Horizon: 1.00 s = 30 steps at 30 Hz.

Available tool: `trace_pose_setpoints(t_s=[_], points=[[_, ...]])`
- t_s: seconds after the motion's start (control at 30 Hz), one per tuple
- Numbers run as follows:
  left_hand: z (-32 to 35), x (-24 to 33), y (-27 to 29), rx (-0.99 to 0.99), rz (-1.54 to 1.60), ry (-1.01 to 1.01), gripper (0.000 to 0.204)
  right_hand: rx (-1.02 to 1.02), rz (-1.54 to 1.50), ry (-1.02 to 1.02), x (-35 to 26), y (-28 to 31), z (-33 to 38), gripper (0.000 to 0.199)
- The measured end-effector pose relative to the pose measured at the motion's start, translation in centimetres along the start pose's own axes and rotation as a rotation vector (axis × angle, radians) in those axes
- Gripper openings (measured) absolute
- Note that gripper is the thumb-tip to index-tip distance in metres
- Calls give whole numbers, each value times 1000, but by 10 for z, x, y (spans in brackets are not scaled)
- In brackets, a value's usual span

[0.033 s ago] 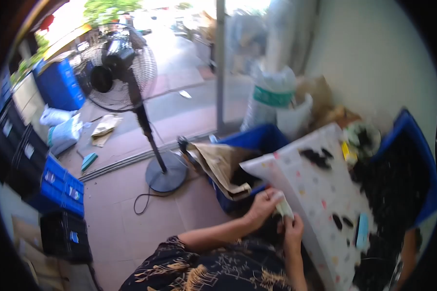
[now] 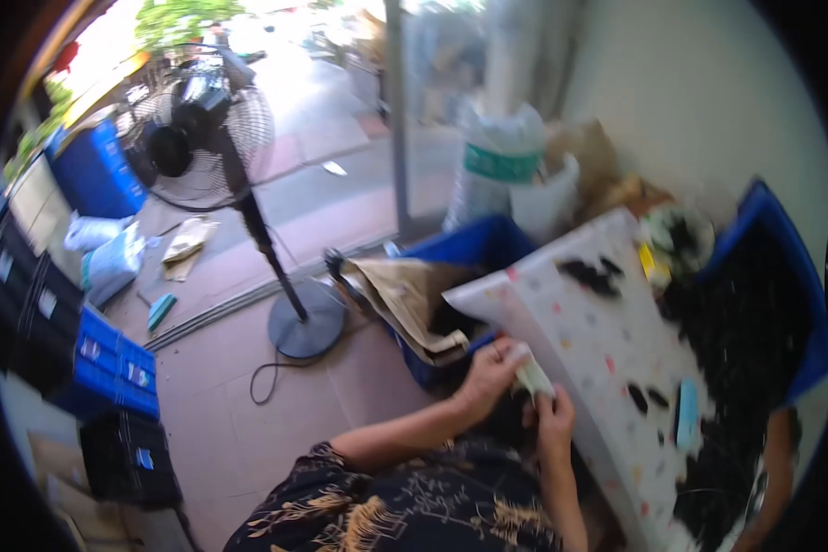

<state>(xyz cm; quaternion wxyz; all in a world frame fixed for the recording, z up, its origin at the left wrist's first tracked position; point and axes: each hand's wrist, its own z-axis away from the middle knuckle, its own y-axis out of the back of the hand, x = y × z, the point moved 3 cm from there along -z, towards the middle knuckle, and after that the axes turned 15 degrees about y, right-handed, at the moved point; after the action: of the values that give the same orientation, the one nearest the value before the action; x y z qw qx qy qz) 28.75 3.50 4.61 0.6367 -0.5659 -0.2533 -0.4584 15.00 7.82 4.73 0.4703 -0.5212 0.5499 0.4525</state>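
A small pale, yellowish-white strip (image 2: pixel 533 374) is stretched between my two hands; what it is made of I cannot make out. My left hand (image 2: pixel 488 377) pinches its upper end between thumb and fingers. At the lower end, my right hand (image 2: pixel 554 419) closes on it with fingertips together. Both hands are beside the left edge of a table with a white patterned cover (image 2: pixel 584 345). On that cover lie several small dark pieces (image 2: pixel 591 278) and a light blue flat object (image 2: pixel 686 414). A large heap of black pieces (image 2: pixel 722 340) spreads over the right side.
Beyond my hands is a blue bin (image 2: pixel 488 241) with a brown paper bag (image 2: pixel 400 299) over its edge. A tilted blue crate (image 2: pixel 754 213) holds black pieces. A standing fan (image 2: pixel 305 322), stacked crates (image 2: pixel 110 354) and white sacks (image 2: pixel 497 175) surround me. Another person's arm (image 2: pixel 778 478) shows at right.
The whole view has shifted slightly, so the surroundings appear a little further left and up. Both hands still hold the strip, which now looks straighter between them.
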Motion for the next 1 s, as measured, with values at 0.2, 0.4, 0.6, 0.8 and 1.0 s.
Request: trace_pose_setpoints(t_s=[0.2,0.4,0.6,0.8,1.0], points=[[7,10,-1,-27,76,46,22,36,-89,5,-10,4,3,13],[-4,-10,0,-116,149,149,20,45,-160,63,2,21,8,20],[0,-15,-7,-143,161,149,20,41,-169,23,13,36,17,20],[4,-17,-13,-145,-104,152,19,104,-100,278,6,65,5,38],[10,-19,-16,-155,-331,112,14,-248,-90,72,2,39,0,39]])
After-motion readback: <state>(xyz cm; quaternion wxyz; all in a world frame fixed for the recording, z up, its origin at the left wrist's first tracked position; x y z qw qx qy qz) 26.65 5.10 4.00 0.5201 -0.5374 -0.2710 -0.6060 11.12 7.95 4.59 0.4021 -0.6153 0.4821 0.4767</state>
